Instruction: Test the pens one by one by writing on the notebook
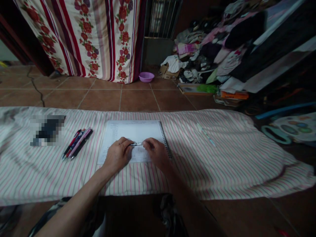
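Over an open spiral notebook, a pen lies sideways between my two hands. My left hand is closed around one end of it. At the other end, the fingers of my right hand pinch it. Only the middle of the pen shows; both ends are covered by fingers. Faint marks are on the notebook page below the pen, and its spiral binding runs down the right side. To the left of the notebook lies a bundle of several pens, among them pink, red and dark ones.
A striped cloth covers the low surface under the notebook. A slim light-coloured pen lies on it at right, and a blurred dark object at left. Beyond are a tiled floor, a purple basin, a floral curtain and heaped clothes.
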`<state>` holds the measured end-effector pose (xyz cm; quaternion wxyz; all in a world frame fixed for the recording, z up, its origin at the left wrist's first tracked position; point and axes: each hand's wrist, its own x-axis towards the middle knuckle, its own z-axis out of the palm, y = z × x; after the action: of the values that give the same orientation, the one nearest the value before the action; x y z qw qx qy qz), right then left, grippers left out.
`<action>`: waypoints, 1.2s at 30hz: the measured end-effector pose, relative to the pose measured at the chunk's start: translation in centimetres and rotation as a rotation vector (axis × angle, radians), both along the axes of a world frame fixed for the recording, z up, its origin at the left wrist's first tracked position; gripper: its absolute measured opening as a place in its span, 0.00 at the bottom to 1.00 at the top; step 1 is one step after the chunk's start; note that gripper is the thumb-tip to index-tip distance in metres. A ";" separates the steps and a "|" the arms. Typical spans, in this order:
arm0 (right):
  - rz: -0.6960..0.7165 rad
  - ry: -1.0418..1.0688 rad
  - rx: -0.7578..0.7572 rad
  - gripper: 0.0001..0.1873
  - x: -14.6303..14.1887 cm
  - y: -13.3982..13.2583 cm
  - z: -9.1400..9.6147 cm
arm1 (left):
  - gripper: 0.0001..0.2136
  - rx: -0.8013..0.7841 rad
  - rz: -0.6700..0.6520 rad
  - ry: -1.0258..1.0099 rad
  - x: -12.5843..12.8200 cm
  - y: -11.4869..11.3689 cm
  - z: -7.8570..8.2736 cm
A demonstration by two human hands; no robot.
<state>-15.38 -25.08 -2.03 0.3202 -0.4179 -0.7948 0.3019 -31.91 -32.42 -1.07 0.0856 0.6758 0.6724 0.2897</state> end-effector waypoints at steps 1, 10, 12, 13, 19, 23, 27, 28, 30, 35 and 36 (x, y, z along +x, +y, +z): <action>0.002 0.012 -0.011 0.10 0.0 0.0 0.0 | 0.10 -0.003 0.001 -0.002 0.0 0.0 0.1; 0.032 0.195 -0.087 0.07 -0.1 0.2 -0.3 | 0.10 -0.035 0.031 -0.028 -0.1 0.0 0.2; 0.018 0.178 -0.083 0.06 -0.1 0.3 -0.4 | 0.10 -0.048 0.025 -0.027 -0.1 0.0 0.1; 0.014 0.167 -0.083 0.06 -0.1 0.3 -0.4 | 0.10 -0.049 0.021 -0.027 -0.1 0.0 0.1; 0.027 0.055 -0.006 0.09 0.0 0.0 -0.2 | 0.10 -0.029 0.016 -0.022 0.0 0.0 -0.2; 0.014 -0.018 0.047 0.11 0.0 -0.1 0.0 | 0.10 -0.023 -0.004 -0.010 0.1 0.0 -0.3; 0.015 0.073 -0.003 0.09 0.0 0.0 -0.1 | 0.10 -0.039 0.014 -0.010 0.0 0.0 0.0; 0.023 0.120 -0.031 0.09 0.0 0.0 -0.2 | 0.10 -0.045 0.027 -0.014 -0.1 0.0 0.1; 0.042 0.190 -0.068 0.09 0.0 0.1 -0.3 | 0.10 -0.053 0.046 -0.026 -0.1 0.1 0.2; 0.035 0.213 -0.051 0.07 -0.1 0.2 -0.4 | 0.10 -0.052 0.031 -0.040 -0.2 0.1 0.2; 0.031 0.213 -0.049 0.07 -0.1 0.2 -0.4 | 0.10 -0.052 0.029 -0.040 -0.2 0.0 0.2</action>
<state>-15.46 -24.91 -2.41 0.3876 -0.3788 -0.7551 0.3690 -32.07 -32.38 -0.89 0.1124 0.6576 0.6875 0.2868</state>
